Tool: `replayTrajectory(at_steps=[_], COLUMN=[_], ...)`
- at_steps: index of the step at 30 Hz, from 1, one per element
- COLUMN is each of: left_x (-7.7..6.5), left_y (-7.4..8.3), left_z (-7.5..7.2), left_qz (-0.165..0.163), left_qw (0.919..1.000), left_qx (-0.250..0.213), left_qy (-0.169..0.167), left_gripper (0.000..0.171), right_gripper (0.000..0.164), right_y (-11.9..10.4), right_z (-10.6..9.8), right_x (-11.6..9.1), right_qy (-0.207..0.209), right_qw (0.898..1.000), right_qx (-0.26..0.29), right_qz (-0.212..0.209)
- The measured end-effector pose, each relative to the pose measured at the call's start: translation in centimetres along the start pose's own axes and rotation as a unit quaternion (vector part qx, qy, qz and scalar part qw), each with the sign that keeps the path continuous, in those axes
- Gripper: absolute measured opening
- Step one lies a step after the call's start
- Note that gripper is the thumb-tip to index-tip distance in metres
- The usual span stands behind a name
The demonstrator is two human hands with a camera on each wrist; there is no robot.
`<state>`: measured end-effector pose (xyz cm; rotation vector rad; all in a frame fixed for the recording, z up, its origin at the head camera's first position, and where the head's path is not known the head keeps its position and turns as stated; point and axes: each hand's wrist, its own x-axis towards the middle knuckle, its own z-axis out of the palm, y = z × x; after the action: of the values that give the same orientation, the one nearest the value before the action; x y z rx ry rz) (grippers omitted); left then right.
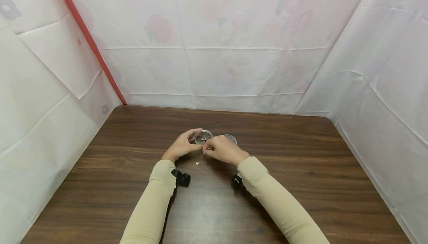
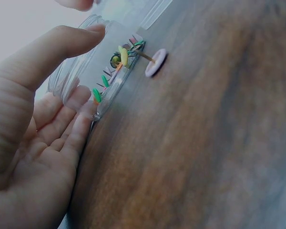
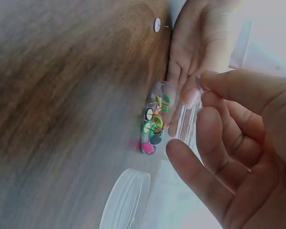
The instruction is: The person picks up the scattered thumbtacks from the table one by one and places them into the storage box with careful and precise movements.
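Observation:
My left hand (image 1: 180, 147) holds a clear round jar (image 3: 185, 125) on the table, its thumb on the near side and fingers behind. Inside lie several thumbtacks (image 2: 124, 56) with green, yellow, pink and dark heads. Over the jar's near rim is my right hand (image 1: 225, 150), pinching a small purple-headed thumbtack (image 3: 199, 82) between thumb and index finger; most of it is hidden by the fingertips. One pale thumbtack (image 2: 156, 63) stands on the table with its pin pointing up, nearer to me than the jar.
A clear round lid (image 3: 126, 198) lies on the table right of the jar, partly behind my right hand in the head view. Dark wood table (image 1: 133, 169) runs all around. White patterned sheets (image 1: 217, 69) hang behind and at both sides.

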<state>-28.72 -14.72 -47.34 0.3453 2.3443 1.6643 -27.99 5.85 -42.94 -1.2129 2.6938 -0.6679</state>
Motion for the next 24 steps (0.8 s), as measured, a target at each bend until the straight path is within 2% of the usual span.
replayTrajectory(at_steps=[3,5,13,24], left_x=[0.7,0.8,0.7,0.7], left_y=[-1.5,-1.8,-1.8,-1.6], left_z=[0.0,0.1,0.3,0.4], left_qz=[0.001,0.002,-0.003,-0.013], left_qw=[1.0000,0.9999,0.9996,0.9996], left_qx=[-0.001,0.002,-0.007,-0.003], left_qy=[0.008,0.014,0.027,0.024], left_gripper=[0.073,0.074,0.071,0.074], right_gripper=[0.010,0.010,0.009,0.009], right_y=[0.1,0.1,0.2,1.4], right_z=[-0.1,-0.1,-0.6,-0.1], right_x=[0.1,0.1,0.8,2.5], right_qy=[0.020,0.036,0.089,0.115], right_qw=[1.000,0.999,0.995,0.992], right_qx=[-0.017,-0.028,-0.031,-0.033], right_qz=[0.010,0.016,0.045,0.046])
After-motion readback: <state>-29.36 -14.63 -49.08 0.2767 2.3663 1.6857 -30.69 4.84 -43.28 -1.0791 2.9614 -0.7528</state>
